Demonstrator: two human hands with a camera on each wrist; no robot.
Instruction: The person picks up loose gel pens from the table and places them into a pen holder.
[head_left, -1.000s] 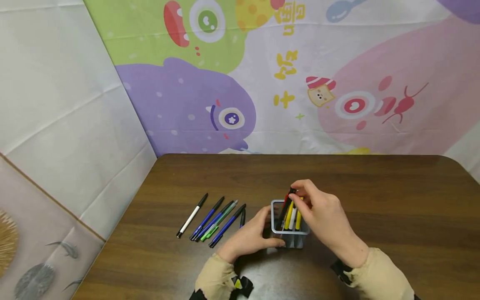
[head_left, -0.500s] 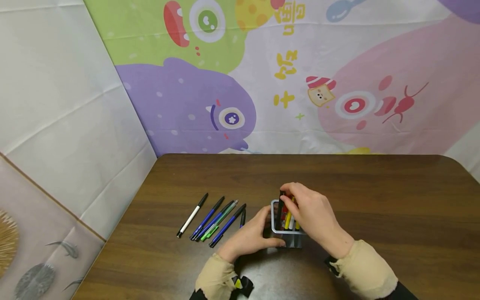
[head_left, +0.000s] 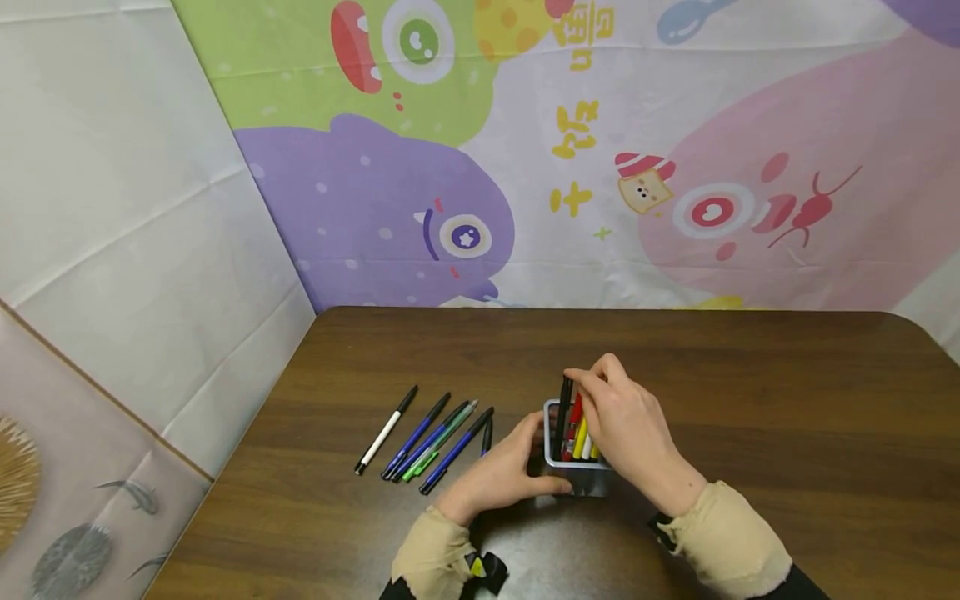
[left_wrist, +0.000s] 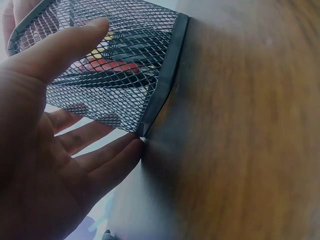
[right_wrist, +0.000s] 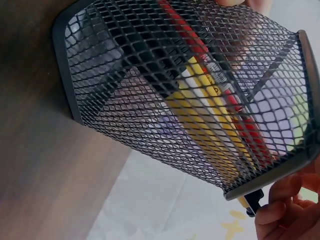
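Observation:
A mesh pen holder [head_left: 581, 481] stands on the table in the head view, holding several pens. My left hand [head_left: 504, 473] grips its side, the thumb on the near face and the fingers behind. In the left wrist view that hand [left_wrist: 55, 150] spans the mesh near its base. My right hand [head_left: 633, 433] is over the holder's rim, with fingertips at the top of a black pen [head_left: 562, 421] that stands upright in the left corner. Beside it are a red pen [head_left: 573, 417] and yellow pens [head_left: 581, 437]. In the right wrist view, curled fingers [right_wrist: 272, 215] are just outside the rim.
Left of the holder, several pens lie side by side on the brown table [head_left: 787, 433]: a white pen with a black cap [head_left: 386, 432], blue pens [head_left: 457, 450] and a green pen [head_left: 442, 442]. A cartoon-print cloth [head_left: 420, 200] hangs behind the table.
My right hand has moved left over the holder, and the black pen now stands in its left corner, with the red pen more visible. My left hand stays on the holder.

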